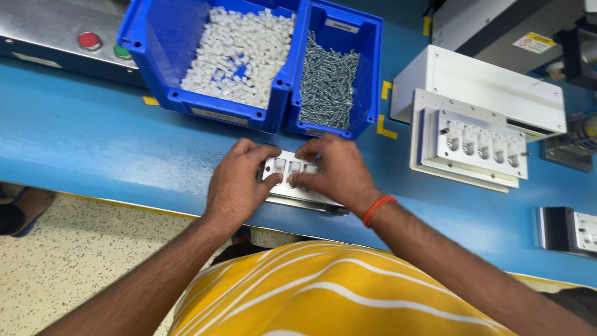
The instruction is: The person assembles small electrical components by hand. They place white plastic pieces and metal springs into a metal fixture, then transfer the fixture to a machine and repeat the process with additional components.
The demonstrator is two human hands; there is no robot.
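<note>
A small metal fixture plate [292, 190] with a row of pockets lies near the front edge of the blue workbench [93, 137]. My left hand [236, 180] rests on the plate's left end, thumb and fingers pinching at a pocket. My right hand [333, 171], with an orange band on the wrist, covers the plate's right half, fingertips pressing on small white parts in the pockets. Most of the plate is hidden under both hands.
Behind the plate stand two blue bins: the left bin [155, 74] holds small white plastic parts, the right bin [367, 68] holds metal screws. A white machine with a similar metal fixture [482, 143] sits at right. A panel with a red button [89, 41] is at far left.
</note>
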